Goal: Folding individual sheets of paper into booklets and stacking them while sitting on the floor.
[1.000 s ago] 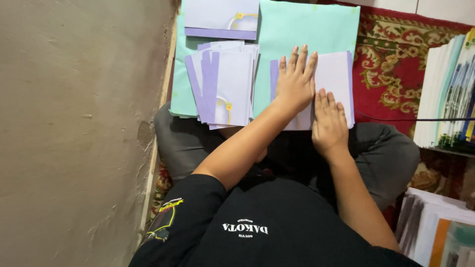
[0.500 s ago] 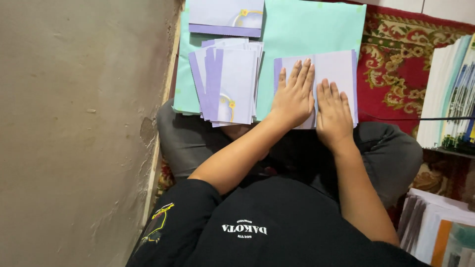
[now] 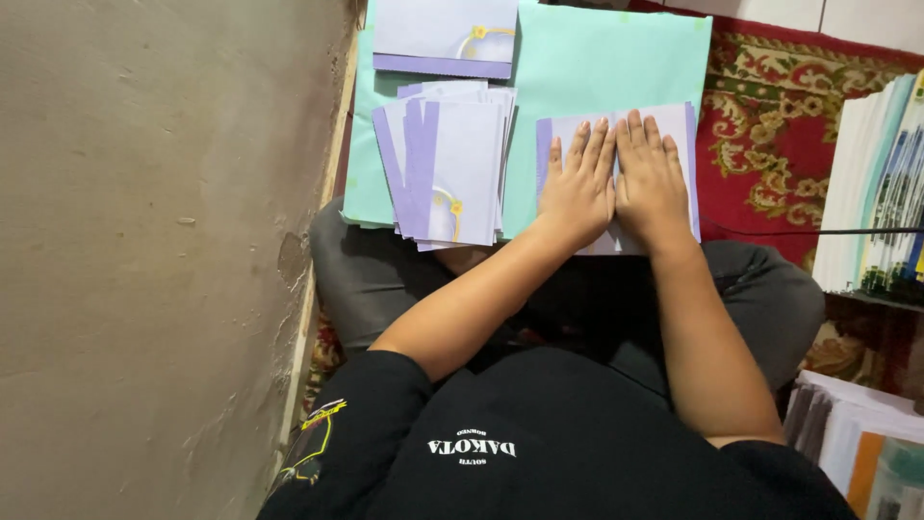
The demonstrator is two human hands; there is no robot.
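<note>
On the mint-green sheet [image 3: 616, 58] spread over the person's lap lies a pale lilac card [image 3: 674, 120], white across its middle with a darker purple band down each side edge. Both hands press flat on it, side by side and touching along the thumbs: the left hand [image 3: 577, 188] covers the card's left half, the right hand [image 3: 653, 178] its right half. Fingers [image 3: 589, 144] of each hand lie straight and close together, clamped on nothing. Hands hide most of the card's face, and its near edge cannot be made out behind the wrists. Just left sits a fanned stack of like cards [image 3: 448, 164], one showing a small yellow ornament. Another card [image 3: 445, 37] lies beyond, cut off by the top edge. Right of the green sheet, a red patterned rug [image 3: 770, 116] shows.
</note>
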